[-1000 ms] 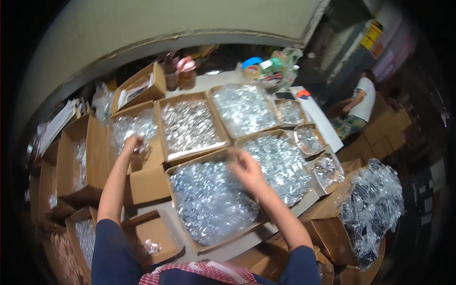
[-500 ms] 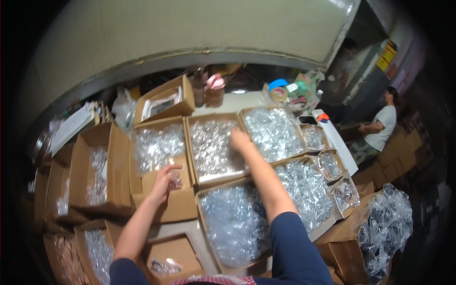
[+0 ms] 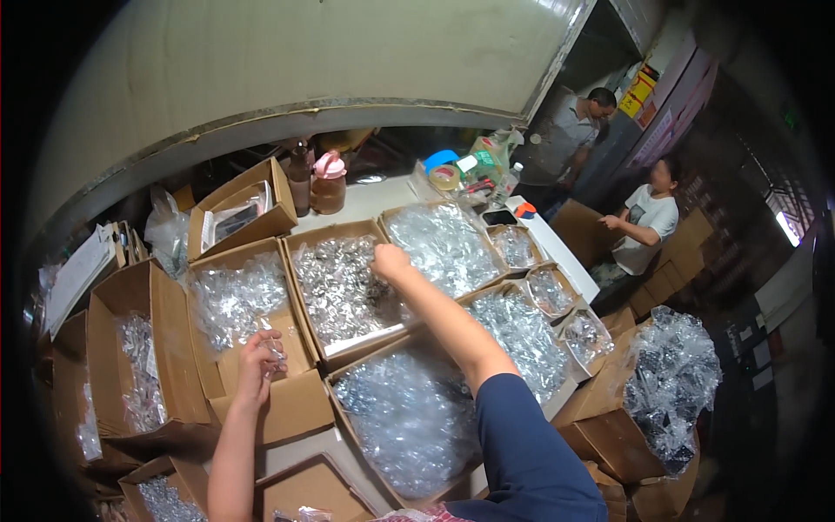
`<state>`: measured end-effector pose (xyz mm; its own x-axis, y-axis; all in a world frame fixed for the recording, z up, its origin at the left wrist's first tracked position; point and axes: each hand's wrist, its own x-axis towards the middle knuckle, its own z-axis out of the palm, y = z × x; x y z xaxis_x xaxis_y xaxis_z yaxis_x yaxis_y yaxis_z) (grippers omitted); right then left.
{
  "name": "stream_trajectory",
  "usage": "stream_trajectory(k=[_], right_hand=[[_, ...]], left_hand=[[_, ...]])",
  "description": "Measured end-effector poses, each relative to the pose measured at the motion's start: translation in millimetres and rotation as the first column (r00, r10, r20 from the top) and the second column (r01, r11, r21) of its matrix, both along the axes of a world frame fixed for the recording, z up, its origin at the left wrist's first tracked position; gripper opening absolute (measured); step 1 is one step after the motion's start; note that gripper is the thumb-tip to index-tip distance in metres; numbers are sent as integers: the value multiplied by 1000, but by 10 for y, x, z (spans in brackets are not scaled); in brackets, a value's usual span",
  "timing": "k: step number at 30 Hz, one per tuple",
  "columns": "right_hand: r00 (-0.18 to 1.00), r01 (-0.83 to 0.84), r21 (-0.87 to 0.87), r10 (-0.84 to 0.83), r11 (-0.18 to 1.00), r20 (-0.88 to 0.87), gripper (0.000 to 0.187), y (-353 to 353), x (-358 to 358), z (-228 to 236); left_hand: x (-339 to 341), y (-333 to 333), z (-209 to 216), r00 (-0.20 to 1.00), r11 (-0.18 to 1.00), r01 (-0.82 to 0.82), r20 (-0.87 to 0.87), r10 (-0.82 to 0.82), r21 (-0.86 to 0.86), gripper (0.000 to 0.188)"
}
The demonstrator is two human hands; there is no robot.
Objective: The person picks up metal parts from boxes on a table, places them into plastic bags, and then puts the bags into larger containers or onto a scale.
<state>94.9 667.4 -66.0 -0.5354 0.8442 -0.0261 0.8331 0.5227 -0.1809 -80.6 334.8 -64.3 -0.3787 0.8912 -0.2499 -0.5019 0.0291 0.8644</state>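
My left hand (image 3: 258, 369), raised over the front end of an open cardboard box (image 3: 300, 346), has its fingers curled round a small clear plastic packet (image 3: 275, 352). Crinkled clear packets (image 3: 233, 300) lie heaped at the back of that box. My right hand (image 3: 390, 261) reaches into the box beside it, among many small shiny silver pieces (image 3: 335, 283). Its fingers are bent together at the right side of the heap, and whatever they hold is hidden. Close to that hand, another box contains clear plastic packets (image 3: 439, 246).
Bluish plastic packets (image 3: 409, 418) fill a box under my right forearm. Small cartons (image 3: 550, 290) line the right side. Behind stand a pink-lidded bottle (image 3: 329, 184) and tape rolls (image 3: 444, 174). A full carton (image 3: 670, 391) sits at right; two people (image 3: 642, 222) are beyond.
The view has turned right, so the boxes appear farther left and a second person shows more plainly. Both hands keep about the same places over their boxes.
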Motion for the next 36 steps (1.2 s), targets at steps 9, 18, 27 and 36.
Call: stream_trajectory(k=[9,18,27,36], right_hand=[[642,-615,-651,-197,446,-741,48,-1059,411,819],[769,-27,-25,5,999,-639,39,86,1186,364],[962,49,196,7,979,-273,35,634,1145,-116],[455,71,-279,-280,958,-845,16,611,1694,142]], left_hand=[[339,82,402,986,986,164,30,-164,-7,41],[579,152,295,902,959,275,327,-282,66,17],[499,105,64,868,979,203,461,-186,14,30],[573,7,167,880,986,166,457,-134,-32,29]])
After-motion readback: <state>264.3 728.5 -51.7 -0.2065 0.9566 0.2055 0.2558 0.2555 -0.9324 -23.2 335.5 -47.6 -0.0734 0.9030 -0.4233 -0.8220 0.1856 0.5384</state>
